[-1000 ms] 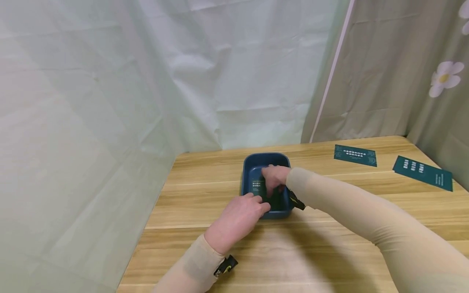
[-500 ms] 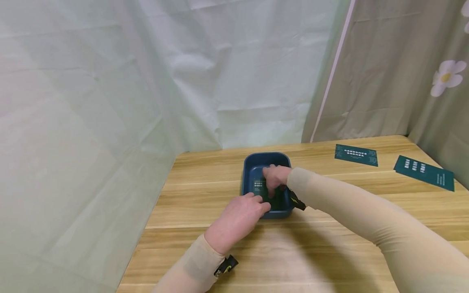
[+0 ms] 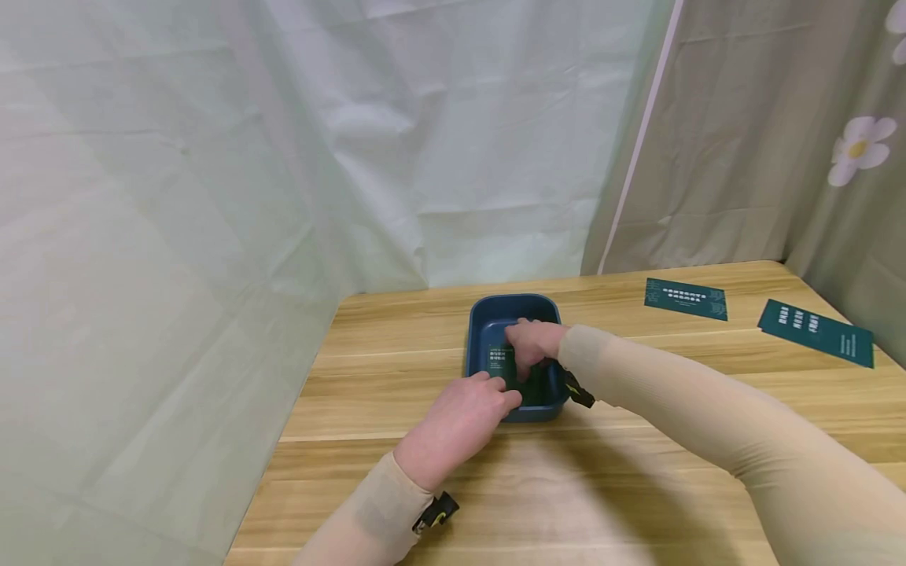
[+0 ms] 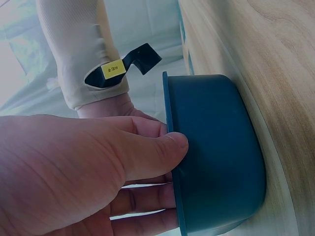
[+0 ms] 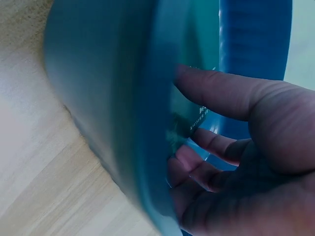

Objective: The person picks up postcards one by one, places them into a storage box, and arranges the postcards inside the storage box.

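the left hand point(image 3: 458, 420) reaches in from the near side, palm down, gripping the blue bin point(image 3: 543, 413) at its near left corner: thumb against the outer wall, fingers hooked over the rim. the right arm comes across from the right, and the right hand point(image 3: 532, 346) dips over the bin's right wall, fingers pointing down inside, thumb and fingers set apart beside the green card point(image 3: 500, 366); whether they pinch it, i cannot tell. that card lies within the bin, toward its left wall, and the bin stands near the far edge of the wooden table point(image 3: 368, 409). against half a second ago little differs – the left hand keeps its hold, and the right wrist sits a touch further out to the right. white characters mark the card in the bin, too small to read. they also run in two lines on the printed card point(image 3: 685, 299) near the table's far edge, and in upright columns on the longer card point(image 3: 817, 334) by its right edge – neither clearly legible. a yellow label point(image 4: 113, 69) on the right wrist strap bears dark, upside-down writing.
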Demonstrator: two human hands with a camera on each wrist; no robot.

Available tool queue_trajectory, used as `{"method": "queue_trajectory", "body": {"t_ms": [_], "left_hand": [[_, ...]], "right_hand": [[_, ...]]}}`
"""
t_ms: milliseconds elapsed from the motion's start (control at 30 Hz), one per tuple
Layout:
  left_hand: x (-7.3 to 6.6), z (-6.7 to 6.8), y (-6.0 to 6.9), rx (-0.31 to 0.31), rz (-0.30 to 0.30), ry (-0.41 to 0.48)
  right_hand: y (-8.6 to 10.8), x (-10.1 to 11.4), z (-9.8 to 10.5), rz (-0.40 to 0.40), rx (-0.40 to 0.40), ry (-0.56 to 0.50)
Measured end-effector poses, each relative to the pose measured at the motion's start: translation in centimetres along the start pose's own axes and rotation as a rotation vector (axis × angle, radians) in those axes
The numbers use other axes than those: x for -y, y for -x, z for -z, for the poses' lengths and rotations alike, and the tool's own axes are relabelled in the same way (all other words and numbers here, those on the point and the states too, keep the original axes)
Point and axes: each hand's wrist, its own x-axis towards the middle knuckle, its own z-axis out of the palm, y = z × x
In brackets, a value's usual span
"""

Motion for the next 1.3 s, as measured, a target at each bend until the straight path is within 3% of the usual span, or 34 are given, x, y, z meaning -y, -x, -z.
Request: {"method": "queue_trajectory", "body": {"t_ms": [133,367,533,667,767,1100,1300], "left_hand": [[0.0,0.1,0.0,0.0,0.001,-0.001],[0.1,0.0,0.0,0.015,0.0,0.007],[0.1,0.0,-0.1,0.031,0.001,0.015],[0.1,0.1,-0.1,0.028,-0.002,0.018],[0.1,0.2,-0.1,0.021,-0.005,0.015],[0.2,0.2,0.1,0.005,-0.007,0.012],[0.1,0.2,0.1,-0.005,-0.01,0.005]], "right_hand": [[-0.4,-0.3,-0.3,0.032,-0.009,0.036],[-3.0,-1.7,-1.5,0.101,-0.06,0.136],[-0.7,-0.8,-0.8,0.127,-0.132,0.219],[1.8,-0.2,0.2,0.196,-0.231,0.275],[2.5,-0.6,0.7,0.243,-0.284,0.28],[3.6,-3.1,2.1,0.334,-0.36,0.169],[4.2,-5.8,2.3,0.305,-0.454,0.135]]}}
